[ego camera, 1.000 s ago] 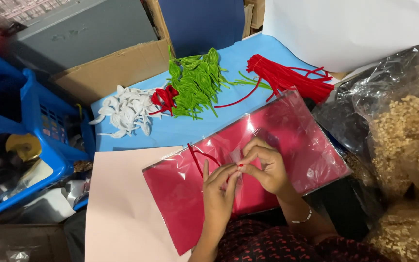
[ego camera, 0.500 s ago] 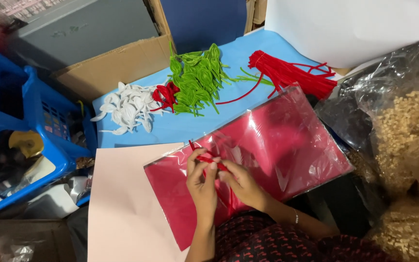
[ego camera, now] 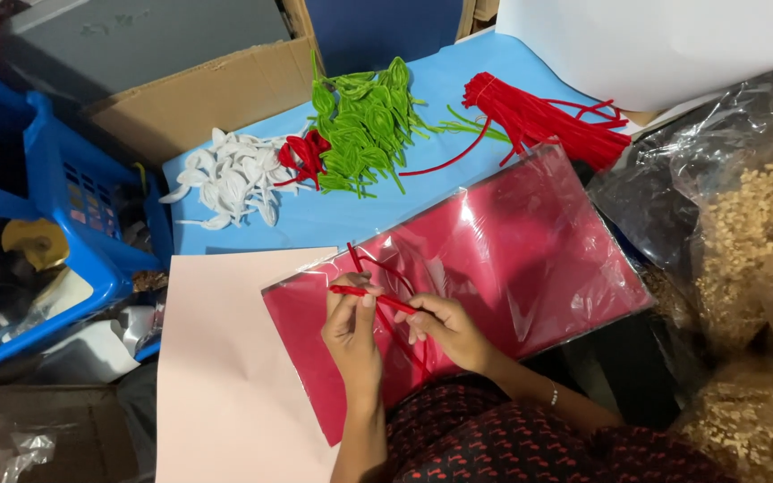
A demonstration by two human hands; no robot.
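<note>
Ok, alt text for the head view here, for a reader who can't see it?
Seen from above, a left hand and right hand bend a red pipe cleaner over a red plastic-wrapped sheet pack. Behind lie white shapes, green shapes and a red pipe cleaner bundle.

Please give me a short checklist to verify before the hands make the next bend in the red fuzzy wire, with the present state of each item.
1. Both hands on the red fuzzy wire: ok, left hand pinches one end, right hand the other part.
2. Work rests over the red plastic-wrapped packet: ok.
3. Spare red wire bundle in view on the blue sheet: ok.
4. Green shaped pieces and white shaped pieces lie apart from the hands: ok.
5. Shape of the bend so far: cannot tell.
</note>
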